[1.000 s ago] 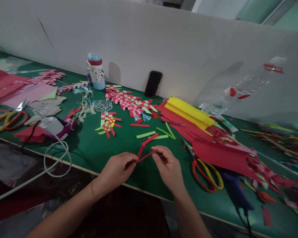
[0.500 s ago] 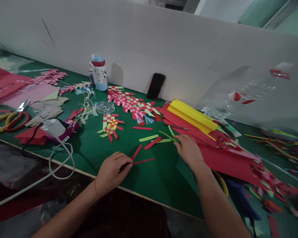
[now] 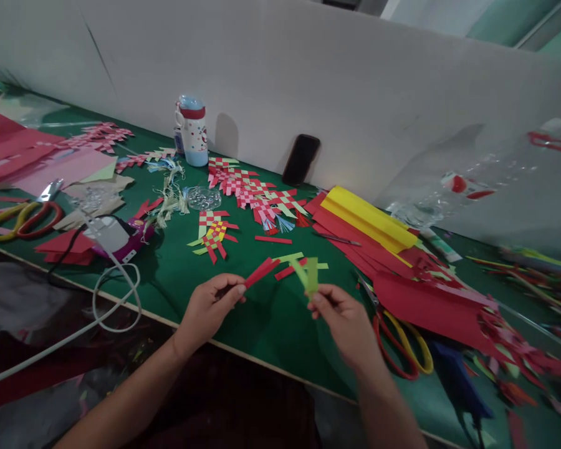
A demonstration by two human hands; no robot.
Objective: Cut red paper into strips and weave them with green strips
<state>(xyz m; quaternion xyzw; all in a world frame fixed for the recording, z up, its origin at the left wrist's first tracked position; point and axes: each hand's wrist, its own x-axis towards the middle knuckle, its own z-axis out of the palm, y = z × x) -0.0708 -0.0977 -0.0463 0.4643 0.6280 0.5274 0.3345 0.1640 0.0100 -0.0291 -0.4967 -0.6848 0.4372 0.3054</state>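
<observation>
My left hand (image 3: 219, 305) pinches red paper strips (image 3: 260, 272) between thumb and fingers, their free ends pointing right. My right hand (image 3: 339, 315) grips light green paper strips (image 3: 312, 275) that fan upward from the fingertips. Both hands are raised a little above the table, apart from each other. Just beyond them, a loose red strip (image 3: 286, 272) and a few light green ones lie on the green surface, with one more red strip (image 3: 273, 239) farther back. Woven checkered paper pieces (image 3: 214, 234) in red, green and yellow rest to the left.
Scissors (image 3: 395, 340) lie right of my right hand, beside red paper sheets (image 3: 430, 305) and yellow paper (image 3: 369, 218). A phone (image 3: 301, 159) leans on the wall near a cup (image 3: 195, 137). More scissors (image 3: 25, 215) and a white cable (image 3: 133, 293) are at the left.
My right hand has drawn back toward me and left, lifting the green strips off the table. My left hand has raised its red strips, now closer together. The scissors on the right have come into view.
</observation>
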